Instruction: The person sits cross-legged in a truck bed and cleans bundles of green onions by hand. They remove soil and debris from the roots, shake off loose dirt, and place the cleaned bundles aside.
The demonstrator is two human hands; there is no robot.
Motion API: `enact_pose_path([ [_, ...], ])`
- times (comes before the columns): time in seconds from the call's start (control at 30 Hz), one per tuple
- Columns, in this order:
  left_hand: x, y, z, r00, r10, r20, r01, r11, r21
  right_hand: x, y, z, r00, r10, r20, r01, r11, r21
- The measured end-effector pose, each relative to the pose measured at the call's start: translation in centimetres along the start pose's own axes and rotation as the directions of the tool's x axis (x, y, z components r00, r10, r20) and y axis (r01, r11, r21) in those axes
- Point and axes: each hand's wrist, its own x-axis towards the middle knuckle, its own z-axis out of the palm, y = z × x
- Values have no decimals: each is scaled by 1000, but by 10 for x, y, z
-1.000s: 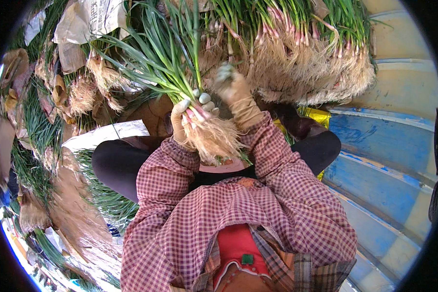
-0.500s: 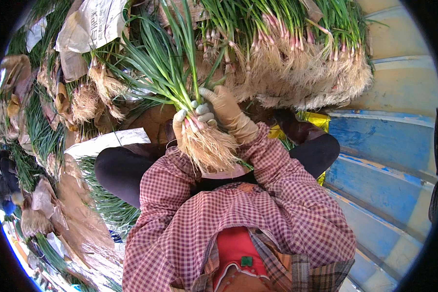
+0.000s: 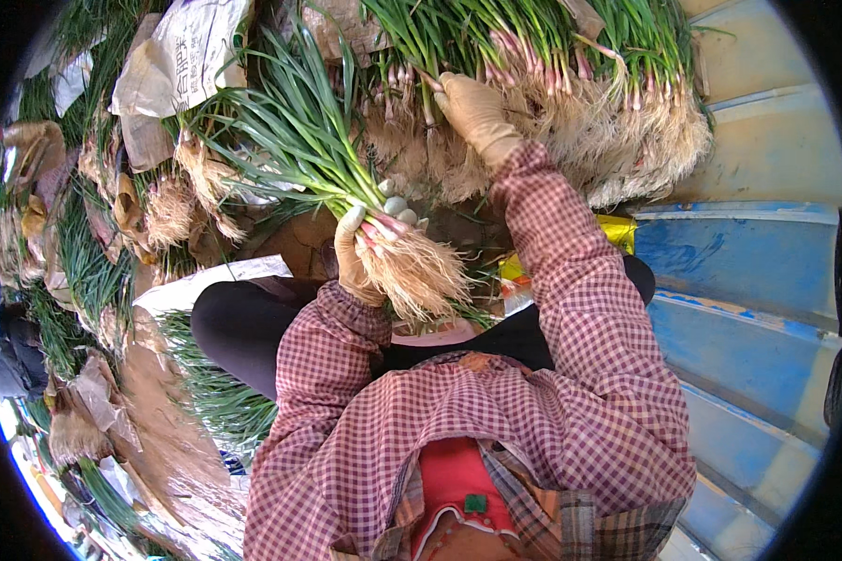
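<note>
My left hand (image 3: 355,252), in a pale glove with grey-white fingertips, is closed around a bunch of spring onions (image 3: 388,234). Its green leaves point up and left, and its pale, tangled roots hang down toward my lap. Farther off, my gloved right hand (image 3: 472,107) is at the near edge of a long row of spring onions (image 3: 552,70). The thumb and fingers come together at a pinkish stem there; the fingertips are partly hidden. In that row the leaves point away from me and the long roots toward me.
More rooted bunches (image 3: 168,206) lie on the left, some under a white printed sack (image 3: 182,61). Cut greens (image 3: 215,383) lie beside my left knee. A yellow packet (image 3: 617,232) is by my right knee. Blue and cream ridged panels (image 3: 734,266) run along the right.
My right hand has let go of the bunch and moved up and right to the row. The left hand keeps the bunch, its roots now tilted more to the right.
</note>
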Motion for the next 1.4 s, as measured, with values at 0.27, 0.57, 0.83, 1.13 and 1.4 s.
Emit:
enact_pose_path([
  [0.27,19,11,-4,997,54,58,-66,971,229,-129,-24,8,877,-459,-143,458,704,543],
  [0.57,15,1,-9,995,6,-96,28,937,349,-81,-10,1,892,30,450,-387,565,729],
  [0.83,11,-3,-24,984,15,-176,25,975,220,-85,-48,41,734,-104,672,-633,-463,620],
  [1.13,-1,3,-29,985,-143,-92,151,985,86,-103,-70,48,805,90,587,-397,-653,645],
  [1.4,-10,-7,-36,984,-78,161,102,985,-143,-95,-37,47,771,-329,545,-611,-624,488],
])
